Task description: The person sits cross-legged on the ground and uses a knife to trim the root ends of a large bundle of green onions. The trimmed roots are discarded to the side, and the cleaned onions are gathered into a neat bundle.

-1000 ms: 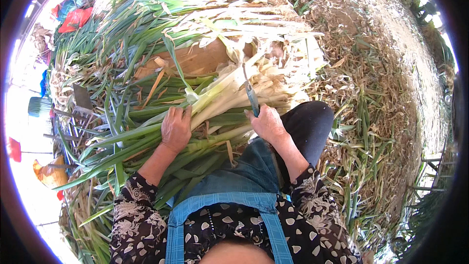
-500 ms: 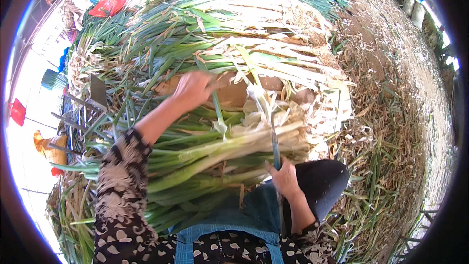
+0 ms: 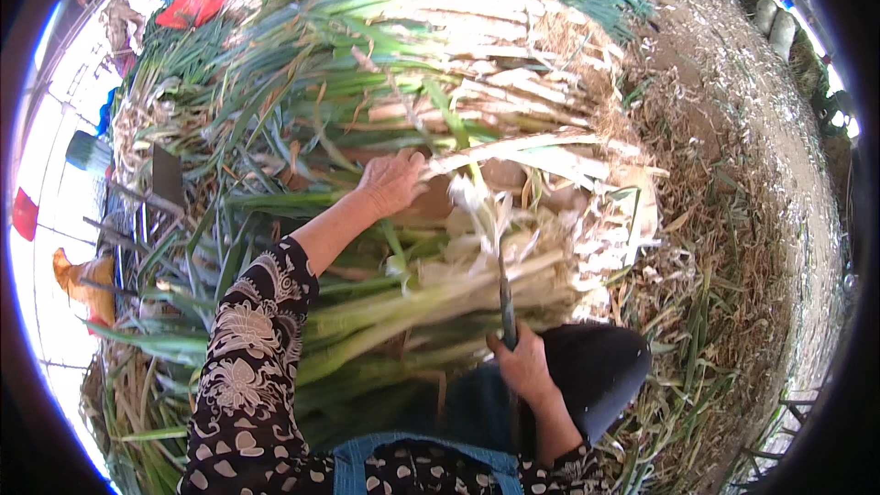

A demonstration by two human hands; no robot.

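Observation:
My left hand (image 3: 394, 181) is closed around a long green onion (image 3: 513, 151); its pale stalk points right and its green leaves trail left past my wrist. My right hand (image 3: 524, 365) grips a thin rod-like tool (image 3: 506, 298) with a dark bluish handle, pointing away from me. White papery onion skins (image 3: 481, 206) hang about the tool's far end. I cannot make out the tip. Across my lap lie more green onions (image 3: 394, 307), blurred, stalks to the right and leaves to the left.
Beyond my hands lies a big pile of green onions (image 3: 495, 23). Dry skins and leaf scraps (image 3: 706, 257) cover the ground to the right. My dark-clothed knee (image 3: 596, 371) is beside my right hand. Red bags (image 3: 191, 7) and metal bars (image 3: 165, 179) stand at the left.
My left hand has moved right and slightly nearer, and now has a green onion that stretches across the pile's near edge. My right hand and the tool have shifted slightly left and nearer.

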